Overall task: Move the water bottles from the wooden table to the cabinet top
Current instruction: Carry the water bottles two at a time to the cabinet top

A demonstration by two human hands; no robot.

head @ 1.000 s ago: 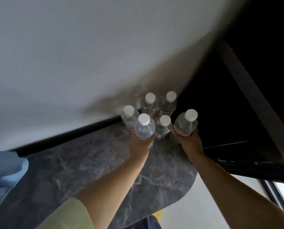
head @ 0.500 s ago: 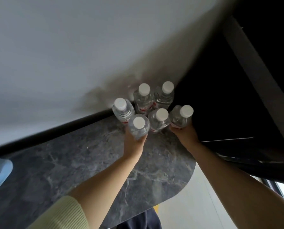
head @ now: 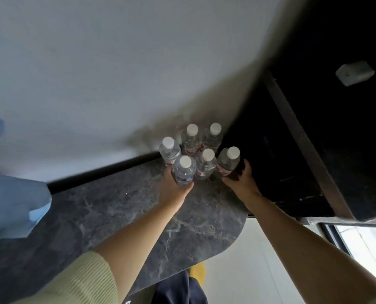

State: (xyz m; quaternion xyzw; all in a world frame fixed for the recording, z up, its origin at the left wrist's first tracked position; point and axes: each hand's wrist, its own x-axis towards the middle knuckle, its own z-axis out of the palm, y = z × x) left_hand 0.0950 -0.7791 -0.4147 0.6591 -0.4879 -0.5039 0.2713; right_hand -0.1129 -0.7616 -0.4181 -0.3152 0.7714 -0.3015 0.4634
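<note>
Several clear water bottles with white caps stand clustered in the far corner of the dark marbled cabinet top (head: 121, 207), against the white wall. My left hand (head: 173, 189) is wrapped around the front-left bottle (head: 183, 172), which stands among the others. My right hand (head: 241, 181) grips the rightmost bottle (head: 228, 161) at the cluster's right edge; its fingers curl behind the bottle. Between them stands a bottle (head: 205, 165) that neither hand touches. Behind it are three more bottles (head: 191, 139), close to the wall.
A black cabinet or shelf unit (head: 314, 128) rises right of the bottles. A blurred blue object (head: 11, 205) sits at the left on the cabinet top. The top's rounded front edge (head: 233, 244) overhangs a pale floor. A black strip runs along the wall base.
The view has shifted, so the blue object shows larger at the left. Both hands stay on their bottles in the cluster; the right hand's fingers now reach further around its bottle.
</note>
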